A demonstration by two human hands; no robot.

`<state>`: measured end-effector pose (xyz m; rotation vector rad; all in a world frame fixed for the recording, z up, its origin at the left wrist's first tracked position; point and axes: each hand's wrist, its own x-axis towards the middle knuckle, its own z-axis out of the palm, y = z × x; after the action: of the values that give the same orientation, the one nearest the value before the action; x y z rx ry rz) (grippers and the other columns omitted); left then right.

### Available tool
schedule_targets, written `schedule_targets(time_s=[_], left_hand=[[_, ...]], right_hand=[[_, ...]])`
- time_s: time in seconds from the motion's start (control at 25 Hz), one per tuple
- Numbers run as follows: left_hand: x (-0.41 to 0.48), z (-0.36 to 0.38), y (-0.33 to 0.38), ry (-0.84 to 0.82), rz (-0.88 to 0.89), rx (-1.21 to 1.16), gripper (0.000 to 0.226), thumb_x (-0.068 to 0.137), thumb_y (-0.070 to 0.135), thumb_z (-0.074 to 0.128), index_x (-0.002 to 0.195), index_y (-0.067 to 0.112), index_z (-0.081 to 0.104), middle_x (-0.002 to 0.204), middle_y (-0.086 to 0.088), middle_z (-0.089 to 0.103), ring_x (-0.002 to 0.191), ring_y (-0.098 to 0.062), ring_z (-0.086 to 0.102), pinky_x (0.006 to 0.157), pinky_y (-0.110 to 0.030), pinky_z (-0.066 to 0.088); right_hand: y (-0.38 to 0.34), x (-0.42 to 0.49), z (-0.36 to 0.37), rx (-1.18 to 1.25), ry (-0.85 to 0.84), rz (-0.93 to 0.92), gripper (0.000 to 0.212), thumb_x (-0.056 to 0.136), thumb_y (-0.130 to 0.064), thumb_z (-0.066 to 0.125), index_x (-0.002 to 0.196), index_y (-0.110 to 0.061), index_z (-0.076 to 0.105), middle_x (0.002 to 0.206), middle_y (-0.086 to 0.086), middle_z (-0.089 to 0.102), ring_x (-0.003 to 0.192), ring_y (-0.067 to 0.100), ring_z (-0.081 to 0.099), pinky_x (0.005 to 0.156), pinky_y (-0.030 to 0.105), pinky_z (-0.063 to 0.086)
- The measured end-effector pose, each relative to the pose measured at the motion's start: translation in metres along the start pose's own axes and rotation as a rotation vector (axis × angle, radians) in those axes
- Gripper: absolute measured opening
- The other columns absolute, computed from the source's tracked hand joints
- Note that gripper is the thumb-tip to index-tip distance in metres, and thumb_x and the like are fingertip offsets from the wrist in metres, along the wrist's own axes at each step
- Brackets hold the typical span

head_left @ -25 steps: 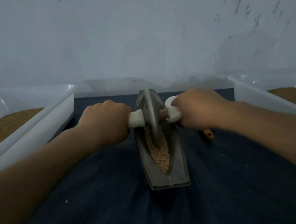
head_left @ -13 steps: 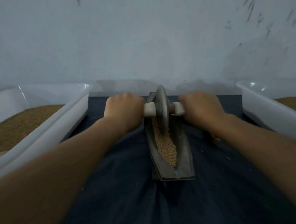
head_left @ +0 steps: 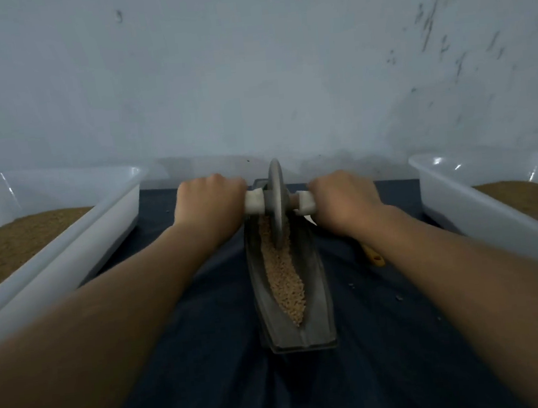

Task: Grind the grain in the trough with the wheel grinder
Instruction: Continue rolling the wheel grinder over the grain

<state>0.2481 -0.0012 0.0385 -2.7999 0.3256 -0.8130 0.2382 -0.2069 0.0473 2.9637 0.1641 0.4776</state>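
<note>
Plainly, two hands, one wheel grinder (head_left: 277,199), one trough (head_left: 316,298) and two white plastic tubs are showing from the head view.

The left hand (head_left: 210,206) is clenching the white handle end (head_left: 254,202) that is sticking out of the wheel's left side. The right hand (head_left: 342,198) is clenching the matching end (head_left: 305,202) on the right. The grey disc is standing upright between the two fists, at the far end of the trough, with its lower edge sinking into the grain (head_left: 285,284).

The long, boat-shaped grey trough is lying lengthwise between the forearms on the dark blue cloth (head_left: 210,357) that is covering the table. A ridge of pale grain is running along its channel from the wheel towards its near end.

The left tub (head_left: 68,252) is sitting at the table's left edge and holding brown granular matter (head_left: 19,247), perhaps ground meal. The right tub (head_left: 479,216) is sitting at the right edge and holding a similar brown heap (head_left: 530,198).

One small yellowish object (head_left: 375,256) is peeking out beside the right forearm, too hidden to name.
</note>
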Motion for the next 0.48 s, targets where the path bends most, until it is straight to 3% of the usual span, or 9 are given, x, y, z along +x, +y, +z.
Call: schedule_targets(time_s=[0.08, 0.16, 0.2, 0.28, 0.32, 0.4, 0.48], left_hand=[[-0.028, -0.002, -0.011, -0.012, 0.055, -0.036, 0.010, 0.086, 0.032, 0.060, 0.090, 0.028, 0.052, 0.069, 0.005, 0.044, 0.057, -0.019, 0.046, 0.054, -0.031, 0.032], [-0.068, -0.004, -0.019, 0.138, 0.168, -0.027, 0.031, 0.070, 0.035, 0.068, 0.075, 0.031, 0.037, 0.057, 0.010, 0.022, 0.045, -0.011, 0.016, 0.046, -0.023, 0.015], [-0.079, -0.008, -0.022, 0.216, 0.225, -0.035, 0.039, 0.061, 0.032, 0.068, 0.072, 0.031, 0.031, 0.056, 0.011, 0.016, 0.045, -0.010, 0.006, 0.047, -0.019, 0.007], [-0.070, -0.010, -0.024, 0.256, 0.241, -0.017, 0.043, 0.054, 0.030, 0.067, 0.071, 0.030, 0.027, 0.056, 0.011, 0.010, 0.046, -0.010, 0.001, 0.049, -0.017, 0.005], [-0.064, -0.008, -0.019, 0.200, 0.192, 0.029, 0.042, 0.058, 0.030, 0.069, 0.072, 0.029, 0.030, 0.056, 0.010, 0.011, 0.045, -0.011, 0.005, 0.047, -0.019, 0.007], [-0.038, 0.004, -0.007, 0.077, 0.065, 0.051, 0.024, 0.077, 0.031, 0.067, 0.078, 0.028, 0.043, 0.059, 0.006, 0.027, 0.047, -0.020, 0.034, 0.047, -0.028, 0.023], [-0.011, 0.009, -0.004, -0.015, -0.029, -0.012, 0.007, 0.091, 0.030, 0.058, 0.096, 0.025, 0.057, 0.078, -0.001, 0.053, 0.072, -0.028, 0.059, 0.058, -0.035, 0.037]], right_hand=[[0.007, -0.029, -0.001, -0.072, 0.111, -0.120, 0.018, 0.082, -0.030, 0.068, 0.083, -0.030, 0.050, 0.078, -0.003, 0.059, 0.065, 0.021, 0.052, 0.053, 0.029, 0.035], [0.011, -0.066, 0.002, -0.159, 0.347, -0.200, 0.030, 0.060, -0.034, 0.071, 0.068, -0.030, 0.042, 0.055, -0.012, 0.028, 0.044, 0.008, 0.022, 0.044, 0.020, 0.014], [0.013, -0.078, 0.002, -0.153, 0.437, -0.220, 0.034, 0.048, -0.037, 0.069, 0.063, -0.031, 0.039, 0.054, -0.015, 0.013, 0.046, 0.002, 0.007, 0.046, 0.017, 0.005], [0.018, -0.075, 0.006, -0.123, 0.451, -0.214, 0.036, 0.040, -0.039, 0.068, 0.060, -0.032, 0.038, 0.056, -0.016, 0.005, 0.050, -0.002, -0.001, 0.050, 0.014, 0.000], [0.014, -0.067, 0.009, -0.122, 0.416, -0.191, 0.033, 0.045, -0.037, 0.071, 0.062, -0.031, 0.044, 0.055, -0.016, 0.008, 0.047, 0.001, 0.004, 0.049, 0.015, 0.003], [0.003, -0.037, 0.013, -0.143, 0.315, -0.084, 0.017, 0.069, -0.031, 0.073, 0.079, -0.030, 0.059, 0.059, -0.011, 0.036, 0.047, 0.017, 0.037, 0.047, 0.021, 0.019], [-0.006, -0.004, 0.009, -0.081, 0.224, -0.014, 0.011, 0.087, -0.026, 0.067, 0.097, -0.025, 0.063, 0.084, 0.003, 0.061, 0.077, 0.029, 0.062, 0.057, 0.029, 0.033]])
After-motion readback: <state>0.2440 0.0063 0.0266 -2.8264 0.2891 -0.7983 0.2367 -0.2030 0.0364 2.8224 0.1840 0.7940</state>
